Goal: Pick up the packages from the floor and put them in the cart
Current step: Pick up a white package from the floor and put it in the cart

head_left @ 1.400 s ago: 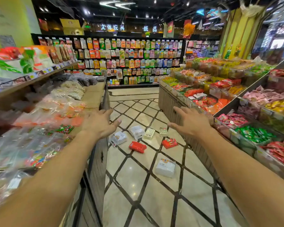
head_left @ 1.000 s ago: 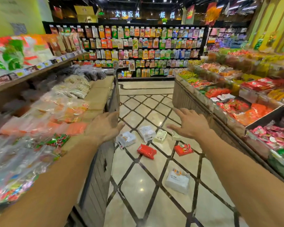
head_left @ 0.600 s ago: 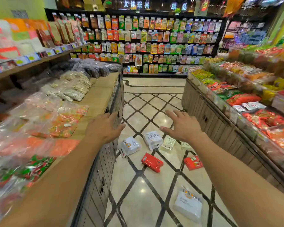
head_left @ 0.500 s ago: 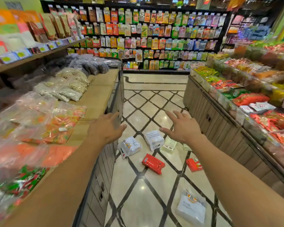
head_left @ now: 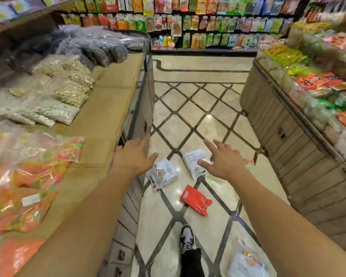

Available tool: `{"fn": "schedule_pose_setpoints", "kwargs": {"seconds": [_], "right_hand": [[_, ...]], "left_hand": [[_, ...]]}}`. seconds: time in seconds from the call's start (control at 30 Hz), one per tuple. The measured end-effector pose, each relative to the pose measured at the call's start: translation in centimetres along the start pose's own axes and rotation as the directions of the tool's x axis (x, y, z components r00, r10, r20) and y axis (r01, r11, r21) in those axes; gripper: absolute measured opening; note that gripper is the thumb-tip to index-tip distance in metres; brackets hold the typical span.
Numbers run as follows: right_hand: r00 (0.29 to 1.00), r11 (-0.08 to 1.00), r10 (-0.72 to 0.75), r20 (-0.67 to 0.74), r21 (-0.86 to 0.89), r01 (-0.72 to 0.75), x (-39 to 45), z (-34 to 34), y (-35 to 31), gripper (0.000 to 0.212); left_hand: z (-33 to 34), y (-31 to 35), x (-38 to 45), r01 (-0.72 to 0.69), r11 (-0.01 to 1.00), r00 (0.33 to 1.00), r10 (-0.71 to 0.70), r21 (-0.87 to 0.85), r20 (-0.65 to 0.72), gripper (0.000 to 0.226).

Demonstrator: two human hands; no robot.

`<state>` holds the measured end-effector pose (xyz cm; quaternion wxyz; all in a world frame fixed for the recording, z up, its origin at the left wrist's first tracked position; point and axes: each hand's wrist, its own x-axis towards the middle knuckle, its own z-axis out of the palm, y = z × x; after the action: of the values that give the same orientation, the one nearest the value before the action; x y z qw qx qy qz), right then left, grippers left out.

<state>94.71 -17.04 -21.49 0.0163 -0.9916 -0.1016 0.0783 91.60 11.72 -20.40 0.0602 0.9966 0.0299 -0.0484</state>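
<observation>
Several packages lie on the tiled aisle floor. A white bag [head_left: 163, 174] rests by the left counter's base, a white box-like pack [head_left: 194, 162] beside it, a red pack [head_left: 196, 200] nearer me, and a white bag with orange print [head_left: 248, 262] at the lower right. A small red pack [head_left: 249, 163] peeks out behind my right wrist. My left hand [head_left: 133, 156] hovers open above the white bag. My right hand [head_left: 223, 158] is open, fingers spread, over the white box-like pack. No cart is in view.
A wooden counter [head_left: 108, 120] with bagged snacks runs along the left. A slatted wooden display [head_left: 300, 156] of candy bins stands on the right. Shelves of hanging packets [head_left: 198, 23] close the far end. My shoe [head_left: 187, 238] is on the floor below the red pack.
The view has advanced down the aisle and tilted down; the packages are now closer, under my outstretched hands. Both hands stay open and empty. My foot has come into view.
</observation>
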Motion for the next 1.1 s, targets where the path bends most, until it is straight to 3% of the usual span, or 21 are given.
{"fn": "schedule_pose_setpoints", "kwargs": {"seconds": [0.23, 0.4, 0.6, 0.83, 1.1], "right_hand": [[0.996, 0.998, -0.042, 0.081, 0.038, 0.039, 17.4, 5.9, 3.7, 0.083], [0.982, 0.997, -0.069, 0.178, 0.055, 0.060, 29.8, 14.1, 5.6, 0.083], [0.957, 0.994, -0.066, 0.282, 0.099, 0.040, 40.3, 30.5, 4.9, 0.083], [0.921, 0.991, -0.029, 0.388, 0.131, -0.024, 48.0, 55.1, 2.1, 0.085], [0.884, 0.956, 0.141, 0.446, 0.170, -0.238, 54.9, 74.1, 0.7, 0.093]], "left_hand": [[7.5, 0.4, 16.0, 0.073, 0.997, 0.989, -0.071, -0.010, 0.128, 0.075], [17.1, -0.4, 26.0, 0.143, 0.989, 0.962, -0.134, -0.023, 0.236, 0.075], [33.7, -3.8, 34.3, 0.209, 0.977, 0.914, -0.185, -0.029, 0.362, 0.069], [57.9, -9.3, 42.0, 0.162, 0.986, 0.887, -0.166, 0.046, 0.432, 0.072], [76.8, -14.1, 54.2, 0.075, 0.995, 0.943, -0.093, 0.069, 0.320, 0.077]]}}
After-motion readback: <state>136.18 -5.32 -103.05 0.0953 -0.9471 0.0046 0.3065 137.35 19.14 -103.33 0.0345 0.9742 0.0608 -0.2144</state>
